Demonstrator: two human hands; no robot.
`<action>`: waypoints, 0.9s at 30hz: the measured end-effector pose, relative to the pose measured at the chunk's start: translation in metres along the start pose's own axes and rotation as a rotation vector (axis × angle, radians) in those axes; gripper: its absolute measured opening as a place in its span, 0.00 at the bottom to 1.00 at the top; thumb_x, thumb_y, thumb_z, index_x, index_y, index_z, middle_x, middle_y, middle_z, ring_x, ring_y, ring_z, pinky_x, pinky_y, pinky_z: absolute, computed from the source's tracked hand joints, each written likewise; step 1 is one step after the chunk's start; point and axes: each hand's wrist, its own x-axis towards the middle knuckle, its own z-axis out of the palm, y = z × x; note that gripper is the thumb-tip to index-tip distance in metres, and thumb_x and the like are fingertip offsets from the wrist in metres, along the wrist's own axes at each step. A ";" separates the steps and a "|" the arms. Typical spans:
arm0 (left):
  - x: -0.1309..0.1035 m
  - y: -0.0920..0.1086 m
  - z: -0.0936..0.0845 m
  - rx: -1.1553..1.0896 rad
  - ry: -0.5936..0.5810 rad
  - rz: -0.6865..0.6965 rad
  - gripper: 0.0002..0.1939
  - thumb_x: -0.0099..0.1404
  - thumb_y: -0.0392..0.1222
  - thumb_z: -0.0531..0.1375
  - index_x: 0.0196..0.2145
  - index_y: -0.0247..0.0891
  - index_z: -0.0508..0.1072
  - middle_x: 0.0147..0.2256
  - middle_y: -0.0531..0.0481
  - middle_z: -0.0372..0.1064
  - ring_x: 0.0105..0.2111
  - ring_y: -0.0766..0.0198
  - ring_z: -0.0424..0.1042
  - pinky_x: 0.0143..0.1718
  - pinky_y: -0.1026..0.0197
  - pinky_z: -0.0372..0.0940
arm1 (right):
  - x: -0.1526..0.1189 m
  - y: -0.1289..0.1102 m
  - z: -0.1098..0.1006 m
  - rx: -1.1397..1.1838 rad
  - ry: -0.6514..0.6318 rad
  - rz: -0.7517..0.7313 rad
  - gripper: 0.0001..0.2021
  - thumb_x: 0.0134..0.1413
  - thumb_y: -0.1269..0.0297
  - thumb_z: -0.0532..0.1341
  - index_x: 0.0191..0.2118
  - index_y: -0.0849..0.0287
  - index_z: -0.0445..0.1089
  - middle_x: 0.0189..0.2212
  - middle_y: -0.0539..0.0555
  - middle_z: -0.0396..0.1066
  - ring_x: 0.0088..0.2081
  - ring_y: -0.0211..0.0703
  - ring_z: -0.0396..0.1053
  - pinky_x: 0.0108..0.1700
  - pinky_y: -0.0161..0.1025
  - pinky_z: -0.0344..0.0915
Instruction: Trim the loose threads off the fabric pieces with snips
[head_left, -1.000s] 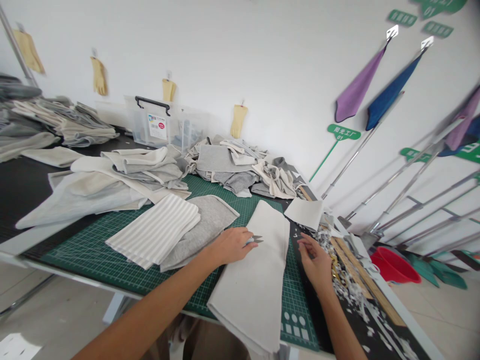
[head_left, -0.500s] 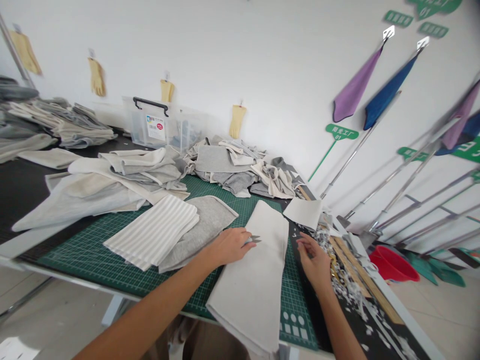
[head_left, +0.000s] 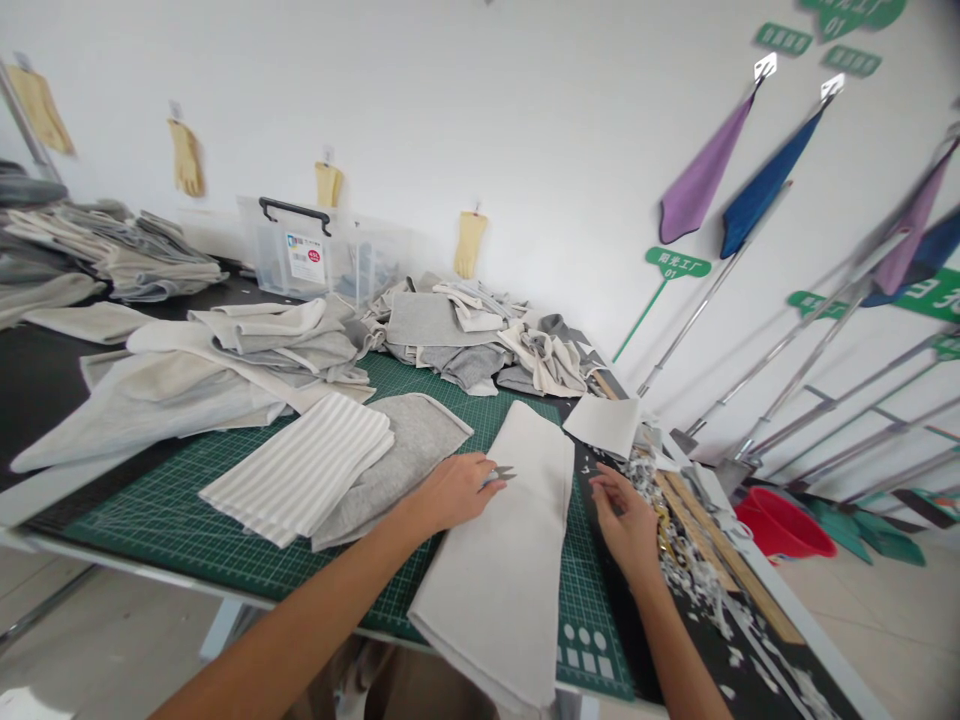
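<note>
In my left hand (head_left: 459,490) is a pair of small thread snips (head_left: 498,475), gripped in closed fingers with the pointed blades showing. They lie over a folded off-white cloth (head_left: 499,570) that reaches past the table's front edge. Right of that cloth, my right hand (head_left: 624,520) hovers above the dark tabletop with its thumb and fingers drawn together; whatever they may pinch is too small to make out. A grey cloth (head_left: 427,440) and a striped folded cloth (head_left: 304,460) lie left of the off-white one on the green cutting mat (head_left: 150,520).
Heaps of grey and white fabric (head_left: 450,330) line the back, beside a clear plastic box (head_left: 289,250). On the right are wooden strips (head_left: 739,560), scraps (head_left: 697,590) and a small white cloth piece (head_left: 604,425). A red basin (head_left: 784,525) stands on the floor beyond.
The whole view has shifted slightly. Both hands keep nearly the same place and pose, and the snips stay in my left hand over the off-white cloth.
</note>
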 end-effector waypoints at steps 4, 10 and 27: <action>0.000 0.001 -0.001 0.001 -0.012 0.005 0.16 0.72 0.47 0.51 0.38 0.36 0.74 0.36 0.46 0.73 0.38 0.58 0.72 0.41 0.59 0.65 | 0.000 0.000 0.001 0.026 -0.003 0.008 0.18 0.57 0.58 0.58 0.52 0.58 0.68 0.38 0.56 0.75 0.36 0.46 0.73 0.46 0.48 0.72; 0.001 0.003 -0.004 -0.003 0.011 -0.022 0.15 0.72 0.48 0.51 0.40 0.37 0.73 0.37 0.46 0.73 0.37 0.60 0.72 0.40 0.60 0.64 | -0.001 -0.003 0.000 0.006 -0.009 0.012 0.18 0.57 0.58 0.58 0.51 0.58 0.69 0.38 0.56 0.75 0.36 0.47 0.73 0.45 0.49 0.72; 0.086 -0.025 0.016 0.115 -0.027 -0.038 0.18 0.70 0.49 0.51 0.38 0.35 0.76 0.36 0.42 0.75 0.39 0.53 0.73 0.41 0.57 0.64 | -0.005 -0.020 -0.001 0.038 0.014 -0.009 0.17 0.59 0.61 0.56 0.53 0.56 0.67 0.37 0.54 0.75 0.37 0.46 0.73 0.45 0.45 0.71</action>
